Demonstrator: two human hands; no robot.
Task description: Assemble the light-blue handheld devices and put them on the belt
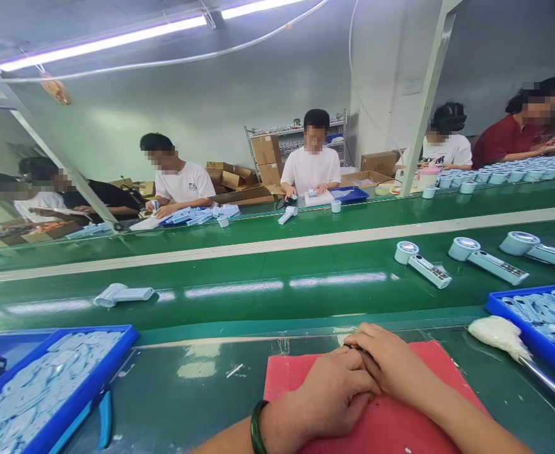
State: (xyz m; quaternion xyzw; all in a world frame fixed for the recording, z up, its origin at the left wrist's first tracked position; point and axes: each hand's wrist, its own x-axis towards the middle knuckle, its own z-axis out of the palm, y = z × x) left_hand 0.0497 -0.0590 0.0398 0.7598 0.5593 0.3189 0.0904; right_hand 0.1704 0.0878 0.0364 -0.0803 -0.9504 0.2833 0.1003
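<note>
My left hand (332, 391) and my right hand (391, 362) rest together on a red mat (301, 375) at the near edge of the green bench. The fingers of both are curled and touching each other, the right over the left. Whether anything small sits between them is hidden. A dark green bangle (257, 429) circles my left wrist. Light blue handheld devices (422, 261) with round heads lie on the green conveyor belt (258, 277) beyond my hands, three at the right and one (123, 294) at the left.
A blue tray (76, 397) of pale blue parts stands at my left, with blue-handled pliers (103, 419) beside it. Another blue tray (537, 328) of parts sits at my right, a white bag (495, 333) against it. Several other people work across the belt.
</note>
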